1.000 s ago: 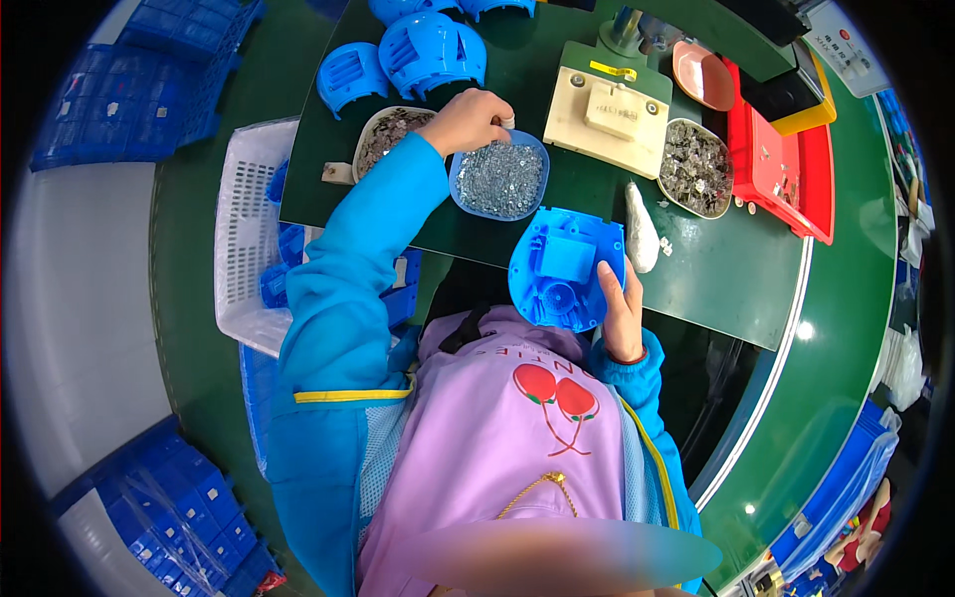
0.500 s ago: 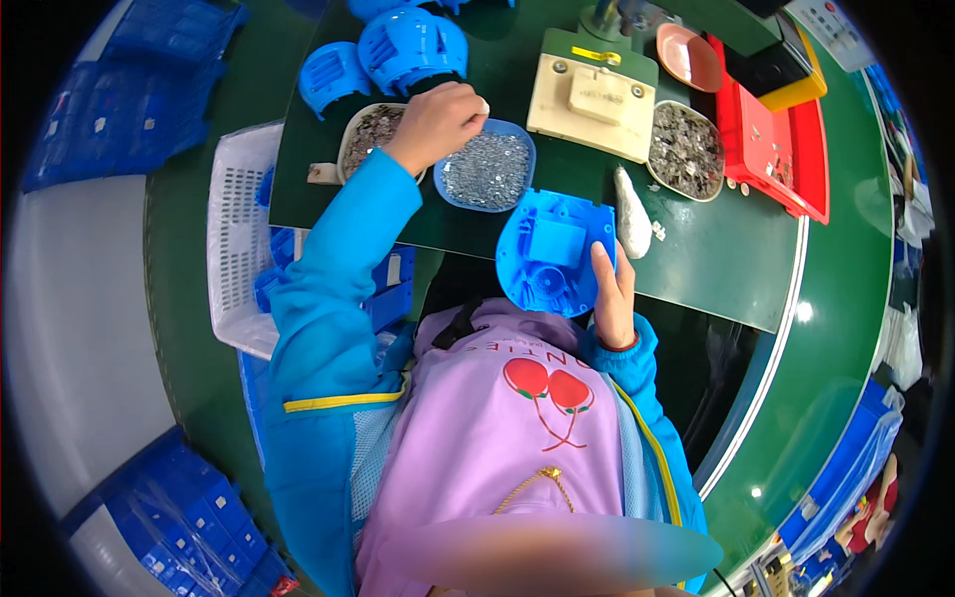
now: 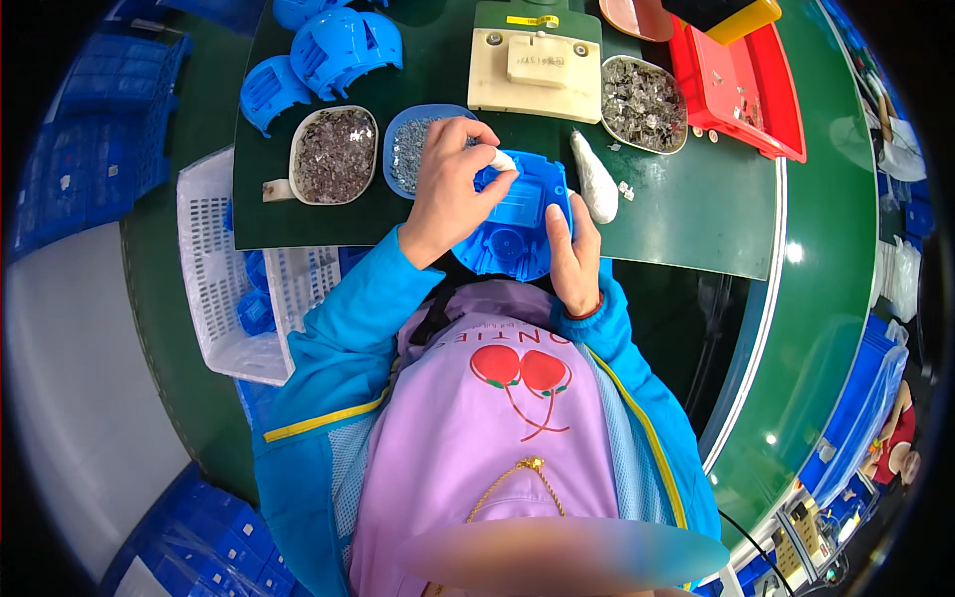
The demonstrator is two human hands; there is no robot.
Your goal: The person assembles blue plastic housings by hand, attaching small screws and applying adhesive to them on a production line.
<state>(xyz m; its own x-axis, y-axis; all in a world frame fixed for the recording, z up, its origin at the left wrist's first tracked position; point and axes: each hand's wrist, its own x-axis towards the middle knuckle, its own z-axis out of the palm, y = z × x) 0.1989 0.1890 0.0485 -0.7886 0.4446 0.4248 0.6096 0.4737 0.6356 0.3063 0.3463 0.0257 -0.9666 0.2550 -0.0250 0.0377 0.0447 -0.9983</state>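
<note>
My right hand (image 3: 574, 257) grips the right edge of a blue plastic housing (image 3: 519, 211), thumb on top. The housing is rounded, its hollow ribbed inside facing up, held over the table's front edge. Over its upper left part, my left hand (image 3: 453, 189) is closed in a pinch, with white material at the fingertips. Anything small between those fingertips is too hidden to make out. Partly behind the left hand stands a blue bowl (image 3: 406, 149) of small silvery metal parts. Left of it is a white bowl (image 3: 296, 159) of small clear-looking or metallic pieces.
A cream fixture block (image 3: 537, 75) on a green base stands beyond the housing. To its right are another bowl of metal pieces (image 3: 645, 104) and a red tray (image 3: 736, 85). A white-wrapped cone (image 3: 594, 179) lies beside my right hand. Blue vented covers (image 3: 343, 52) sit far left, a white crate (image 3: 214, 269) below.
My left hand has come from above the bowls, right and toward me, to the blue housing. The right hand still holds the housing. The whole view has shifted somewhat.
</note>
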